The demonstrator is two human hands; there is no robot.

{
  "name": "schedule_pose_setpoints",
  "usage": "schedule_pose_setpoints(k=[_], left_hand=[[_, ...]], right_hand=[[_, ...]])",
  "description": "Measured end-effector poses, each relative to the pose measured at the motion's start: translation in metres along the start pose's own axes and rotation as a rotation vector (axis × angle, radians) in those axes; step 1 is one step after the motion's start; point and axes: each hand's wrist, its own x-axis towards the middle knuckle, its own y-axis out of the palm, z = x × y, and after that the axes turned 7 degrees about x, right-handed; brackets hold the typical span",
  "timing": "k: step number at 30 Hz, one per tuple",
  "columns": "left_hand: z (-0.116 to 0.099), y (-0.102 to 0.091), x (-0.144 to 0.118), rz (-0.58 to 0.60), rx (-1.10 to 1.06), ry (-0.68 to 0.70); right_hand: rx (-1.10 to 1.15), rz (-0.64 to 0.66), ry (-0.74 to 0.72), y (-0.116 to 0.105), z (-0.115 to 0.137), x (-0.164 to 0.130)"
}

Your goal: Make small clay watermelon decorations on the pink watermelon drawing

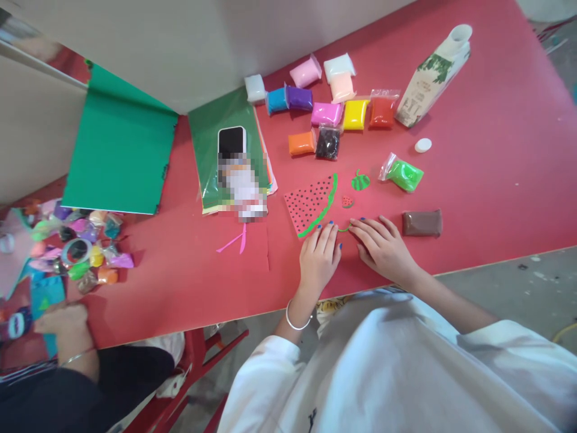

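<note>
Pressing flat on the red table (473, 180), both hands sit side by side near its front edge: left hand (319, 257) palm down, fingers slightly spread, blue-painted nails touching the bottom edge of the clay slice (311, 204); right hand (383, 246) palm down, fingers extended and close together, tips at a thin green strip (345, 229) lying between the two hands. Neither hand grips anything; fingers just rest on the surface. Slice is a flat red wedge, matte, dotted with black seeds, green rind along its curved edge, just ahead of the left hand. Near it: a tiny red piece (347, 201) and a small green striped blob (360, 180), both flat. Open bag of green clay (403, 174) further right, crinkled clear plastic; brown clay block (422, 223) wrapped, rectangular, just right of the right hand. Row of soft clay packs (324, 96) beyond that, assorted colours, pillow-shaped. White cap (422, 145) lies loose near a tilted carton (435, 75). Phone (231, 144) rests on glossy green paper (207, 150); matte green sheet (119, 144) left of it. Pink scraps (237, 240) near the table front. Far left: another person's hand (61, 319) beside a pile of clay bags (81, 246).
</note>
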Motion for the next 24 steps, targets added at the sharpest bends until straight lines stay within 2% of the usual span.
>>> schedule_pose_setpoints(k=[7,13,24], left_hand=[[0.005,-0.004,0.0,0.059,-0.013,0.044],[0.01,-0.006,-0.001,0.045,-0.002,0.078],[0.022,-0.003,-0.005,0.099,0.013,0.195]], right_hand=[[-0.023,0.035,-0.033,0.0,-0.002,-0.002],[-0.017,0.041,-0.038,0.0,-0.003,-0.002],[-0.009,0.047,-0.067,0.0,-0.003,-0.002]])
